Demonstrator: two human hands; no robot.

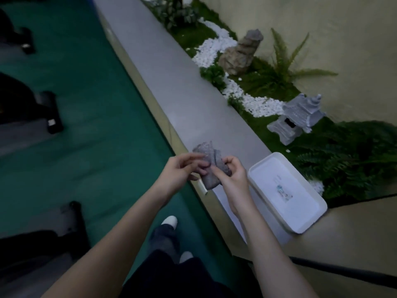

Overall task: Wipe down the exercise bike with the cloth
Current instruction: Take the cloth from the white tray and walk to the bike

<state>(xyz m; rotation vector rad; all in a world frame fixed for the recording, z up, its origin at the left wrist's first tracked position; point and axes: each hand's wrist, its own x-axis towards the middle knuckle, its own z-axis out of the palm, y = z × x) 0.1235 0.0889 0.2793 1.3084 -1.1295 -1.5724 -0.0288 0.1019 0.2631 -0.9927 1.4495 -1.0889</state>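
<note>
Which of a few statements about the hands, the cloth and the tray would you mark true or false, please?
1. The left hand and the right hand both hold the grey cloth. True.
2. The white tray has a cloth in it. False: no cloth lies in it.
3. The tray lies to the right of both hands. True.
4. The stone lantern stands on the tray. False: it stands upright among the plants.

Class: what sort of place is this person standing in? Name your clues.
Probably an indoor gym or fitness room: green floor, dark machine bases at the left, and a decorative ledge garden with white pebbles and a stone lantern.
</note>
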